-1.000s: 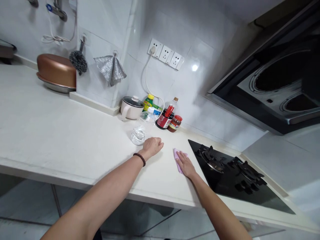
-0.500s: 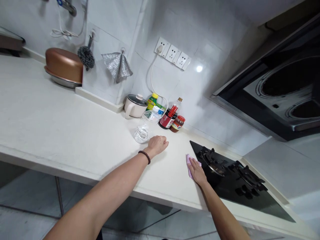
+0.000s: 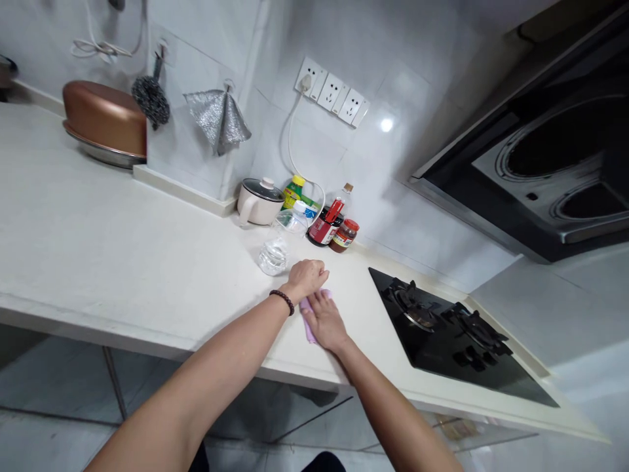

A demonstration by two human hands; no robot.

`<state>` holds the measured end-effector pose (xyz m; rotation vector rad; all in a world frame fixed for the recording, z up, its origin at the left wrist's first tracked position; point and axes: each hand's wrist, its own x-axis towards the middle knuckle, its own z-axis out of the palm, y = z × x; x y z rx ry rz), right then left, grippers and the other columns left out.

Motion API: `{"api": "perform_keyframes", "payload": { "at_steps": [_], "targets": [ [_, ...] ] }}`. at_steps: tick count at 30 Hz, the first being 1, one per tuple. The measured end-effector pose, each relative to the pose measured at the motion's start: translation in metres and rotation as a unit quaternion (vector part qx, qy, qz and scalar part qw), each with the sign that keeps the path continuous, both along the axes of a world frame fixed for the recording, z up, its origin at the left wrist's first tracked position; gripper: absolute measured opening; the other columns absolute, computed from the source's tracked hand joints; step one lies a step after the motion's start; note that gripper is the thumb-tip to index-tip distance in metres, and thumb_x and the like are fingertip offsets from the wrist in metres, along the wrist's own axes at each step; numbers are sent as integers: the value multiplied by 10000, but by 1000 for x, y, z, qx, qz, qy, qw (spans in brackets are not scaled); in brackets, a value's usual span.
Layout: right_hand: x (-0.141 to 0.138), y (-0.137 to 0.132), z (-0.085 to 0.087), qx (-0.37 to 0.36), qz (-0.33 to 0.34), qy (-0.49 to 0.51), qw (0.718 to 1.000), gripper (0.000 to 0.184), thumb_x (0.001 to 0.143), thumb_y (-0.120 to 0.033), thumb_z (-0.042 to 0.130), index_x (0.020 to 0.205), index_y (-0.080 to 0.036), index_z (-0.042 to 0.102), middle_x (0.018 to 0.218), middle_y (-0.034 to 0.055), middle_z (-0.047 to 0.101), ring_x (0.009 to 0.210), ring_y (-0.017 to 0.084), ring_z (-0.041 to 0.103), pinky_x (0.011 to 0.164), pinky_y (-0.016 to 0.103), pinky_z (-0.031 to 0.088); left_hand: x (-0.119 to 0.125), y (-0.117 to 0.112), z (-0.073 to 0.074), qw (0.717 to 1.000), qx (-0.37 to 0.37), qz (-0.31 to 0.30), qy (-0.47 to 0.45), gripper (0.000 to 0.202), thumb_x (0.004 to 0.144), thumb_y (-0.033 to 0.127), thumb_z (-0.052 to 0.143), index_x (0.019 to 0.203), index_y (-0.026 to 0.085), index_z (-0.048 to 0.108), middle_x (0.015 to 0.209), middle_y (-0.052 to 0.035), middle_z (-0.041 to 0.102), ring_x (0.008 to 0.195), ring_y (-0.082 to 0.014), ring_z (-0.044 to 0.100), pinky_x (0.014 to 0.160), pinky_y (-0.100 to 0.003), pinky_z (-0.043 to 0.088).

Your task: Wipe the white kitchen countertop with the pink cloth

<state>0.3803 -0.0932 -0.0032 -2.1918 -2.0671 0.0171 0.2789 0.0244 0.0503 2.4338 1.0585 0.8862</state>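
Note:
My right hand (image 3: pixel 325 319) lies flat, fingers stretched, on a small pink cloth (image 3: pixel 309 326) pressed to the white countertop (image 3: pixel 122 249). Only the cloth's edges show around the hand. My left hand (image 3: pixel 307 276) rests on the counter as a loose fist just behind the right hand, touching it, with nothing visible in it; a dark bead bracelet is on its wrist. A clear plastic water bottle (image 3: pixel 276 249) stands just beyond the left hand.
A small white pot with a lid (image 3: pixel 259 202), sauce bottles (image 3: pixel 324 226) and a red-lidded jar (image 3: pixel 344 236) stand at the wall. A black gas hob (image 3: pixel 442 334) lies to the right under a range hood (image 3: pixel 555 157). A copper pan (image 3: pixel 104 121) sits far left.
My right hand slid the pink cloth left, from the edge of the hob to right beside my left hand. The left hand stayed in place.

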Motion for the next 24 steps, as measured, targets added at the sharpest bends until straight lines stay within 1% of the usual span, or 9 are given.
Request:
{"api": "perform_keyframes", "payload": {
  "at_steps": [2,4,6,9,11,13,16,21,24],
  "targets": [
    [-24,3,4,0,44,13,999,581,1038,-520,281,1549,-248,327,1628,68,282,1508,281,175,1203,522,160,-1,1,-1,1000,-2,1,4,293,917,390,492,823,230,719,843,-66,743,849,-224,683,710,-283,447],
    [-38,1,8,-3,77,23,997,583,1034,-533,302,1547,-256,323,1626,66,284,1499,288,194,1206,526,161,-2,2,-3,1000,-4,7,6,292,918,397,497,830,231,720,838,-65,742,845,-223,684,705,-278,446],
    [-42,-4,10,-12,100,28,994,621,1027,-562,308,1570,-262,272,1646,65,232,1507,297,166,1208,532,160,-4,4,-4,1000,-1,14,9,290,916,398,501,837,229,723,839,-67,743,842,-226,685,697,-278,445],
    [-31,-18,11,-32,113,29,993,652,1024,-588,291,1593,-279,215,1667,49,155,1527,287,97,1215,533,129,-7,7,-8,1000,12,21,17,284,913,387,505,835,225,725,844,-72,746,839,-231,687,690,-283,444],
    [-14,-30,10,-39,105,29,993,645,1023,-593,287,1592,-299,220,1668,30,140,1532,265,82,1222,514,113,-9,8,-9,999,20,26,20,288,914,384,503,829,223,726,849,-74,747,842,-232,687,692,-284,443],
    [11,-45,8,-38,82,25,996,631,1020,-597,292,1587,-324,232,1665,8,144,1532,247,93,1227,492,119,-10,9,-11,999,24,30,20,298,917,384,496,824,221,727,852,-76,748,841,-232,686,690,-285,441],
    [63,-74,4,-26,28,12,999,623,1019,-601,279,1582,-336,242,1656,0,179,1528,238,125,1227,480,144,-11,9,-11,999,21,34,23,304,915,386,493,819,219,729,848,-76,746,825,-232,683,673,-287,434],
    [153,-127,-6,17,-55,-11,998,632,1025,-585,237,1577,-279,277,1635,29,250,1519,237,172,1229,476,180,-12,10,-9,999,12,37,25,302,908,393,500,806,218,724,845,-74,744,806,-232,677,642,-287,412],
    [181,-144,-12,40,-74,-24,996,622,1029,-568,238,1568,-268,308,1623,32,282,1507,238,219,1228,479,209,-13,11,-9,999,12,38,19,301,910,390,500,807,215,722,846,-73,745,802,-227,673,635,-284,403]
  ]
}}
